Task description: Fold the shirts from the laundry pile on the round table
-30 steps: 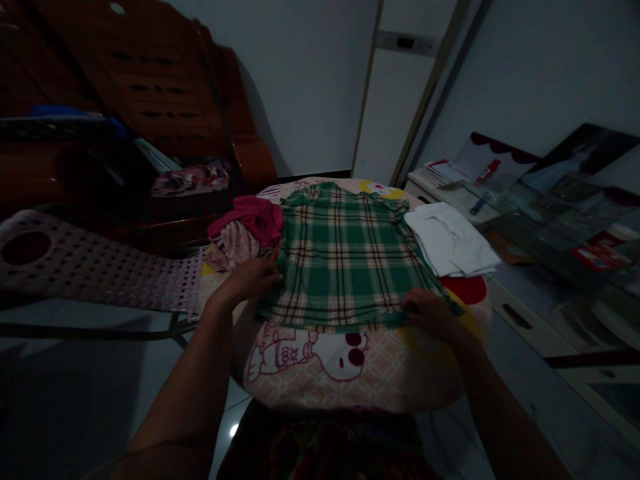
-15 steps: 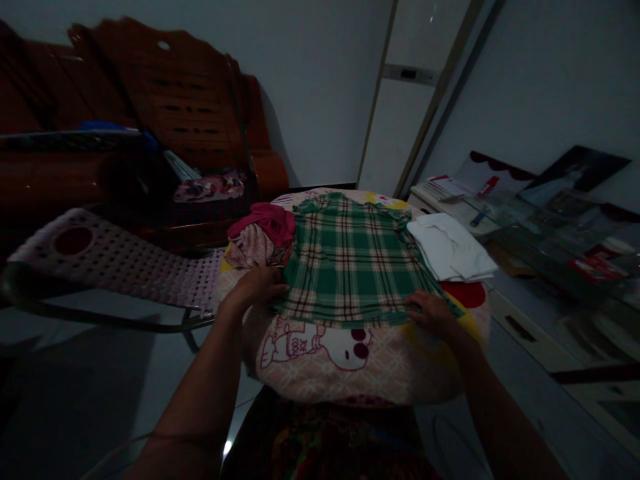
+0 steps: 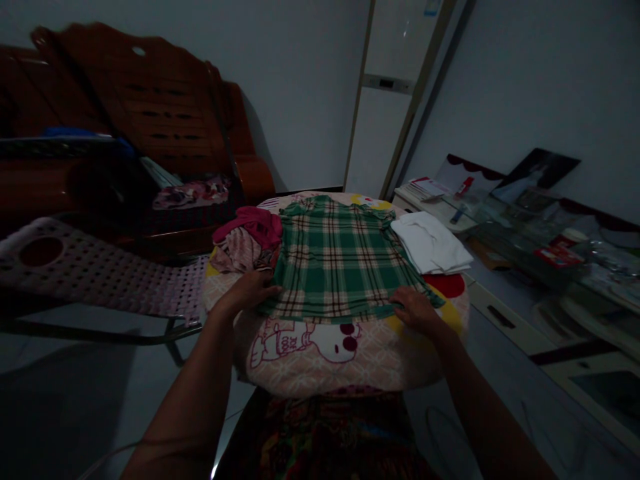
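Observation:
A green plaid shirt (image 3: 340,260) lies spread flat over a cloth-covered round table, its near edge toward me. My left hand (image 3: 251,291) is closed at the shirt's near left corner, thumb and fingers on the fabric. At the near edge toward the right, my right hand (image 3: 414,308) pinches the cloth. Left of the shirt sits a crumpled heap of dark pink and striped clothes (image 3: 250,233). On the right is a folded white cloth (image 3: 433,243). A cartoon dog figure shows on the tablecloth (image 3: 320,373) below the shirt.
A woven pink chair (image 3: 120,273) stands at the left of the table, with a carved wooden sofa (image 3: 160,113) behind it. To the right is a low cabinet with a glass top (image 3: 520,247) holding assorted items. A tall white appliance (image 3: 375,133) stands at the back wall.
My view has turned slightly to the right, so everything appears shifted left. Both hands stay at the shirt's near edge, and the shirt lies much as before.

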`<state>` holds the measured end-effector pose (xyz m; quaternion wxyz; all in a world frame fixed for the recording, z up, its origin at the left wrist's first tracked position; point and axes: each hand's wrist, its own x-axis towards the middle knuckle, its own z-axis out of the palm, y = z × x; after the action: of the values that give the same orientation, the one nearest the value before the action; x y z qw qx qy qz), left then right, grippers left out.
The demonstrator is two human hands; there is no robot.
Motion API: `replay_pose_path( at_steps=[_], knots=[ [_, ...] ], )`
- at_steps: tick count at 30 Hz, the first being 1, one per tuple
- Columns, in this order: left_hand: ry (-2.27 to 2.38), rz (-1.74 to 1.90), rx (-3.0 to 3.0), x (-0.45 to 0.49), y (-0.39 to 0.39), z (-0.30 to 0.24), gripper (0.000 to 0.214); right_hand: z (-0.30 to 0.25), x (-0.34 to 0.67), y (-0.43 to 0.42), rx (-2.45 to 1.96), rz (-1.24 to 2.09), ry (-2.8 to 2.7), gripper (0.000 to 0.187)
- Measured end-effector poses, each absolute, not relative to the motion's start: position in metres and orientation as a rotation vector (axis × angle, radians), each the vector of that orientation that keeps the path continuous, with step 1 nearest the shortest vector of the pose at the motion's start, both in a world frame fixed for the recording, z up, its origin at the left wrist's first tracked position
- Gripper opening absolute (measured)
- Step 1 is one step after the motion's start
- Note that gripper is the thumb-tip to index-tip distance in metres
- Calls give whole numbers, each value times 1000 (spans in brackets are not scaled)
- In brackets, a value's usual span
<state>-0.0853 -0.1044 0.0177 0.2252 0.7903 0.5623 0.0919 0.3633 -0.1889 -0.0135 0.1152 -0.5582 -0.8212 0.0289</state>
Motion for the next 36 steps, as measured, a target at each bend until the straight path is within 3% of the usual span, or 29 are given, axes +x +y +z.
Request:
replay_pose_path(
  at_steps=[20,36],
  knots=[
    [1529,255,2145,-86,-104,16,30,-26,356,-190,-1537,-2,-2323,15],
    [1469,328,2066,-98,-105,20,35,5,349,-195,-1479,101,-2337,12]
  ],
)
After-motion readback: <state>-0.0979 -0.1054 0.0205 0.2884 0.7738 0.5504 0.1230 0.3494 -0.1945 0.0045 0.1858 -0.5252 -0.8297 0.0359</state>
